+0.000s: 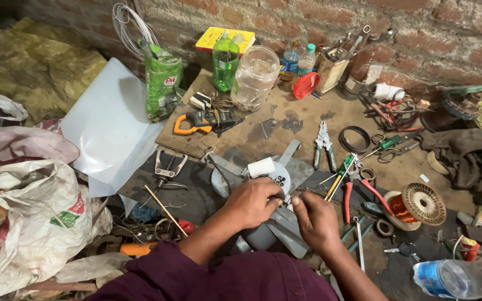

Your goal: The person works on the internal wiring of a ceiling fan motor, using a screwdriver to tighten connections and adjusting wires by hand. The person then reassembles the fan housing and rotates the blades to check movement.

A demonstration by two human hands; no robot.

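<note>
Nearest the camera, two forearms in dark maroon sleeves reach forward over a cluttered desk (308, 120), and both hands meet at the hub of a small grey fan (263, 184) lying flat right in front of the person. The left hand (250, 202) curls over the hub from the side, its fingers closed on the fan's centre and steadying it; the right hand (314, 219) has its fingers pinched narrow around something small at the hub's edge, too tiny to make out. Work this fine probably goes best with the left hand pressing the fan firmly down so it cannot turn, while the right moves in short, controlled pinches and keeps clear of the blade edges. The fan looks worn: dull grey blades spread outward, a pale round hub with a few dark holes, and a white boxy part (261, 166) sitting on top. Just right of the hands lie red-handled pliers (358, 192) and a spool of copper wire (417, 205). Further back rest an orange-handled clamp meter (199, 124), a clear plastic jar (255, 77) and a green bottle (225, 61) against the brick wall (430, 33).
</note>
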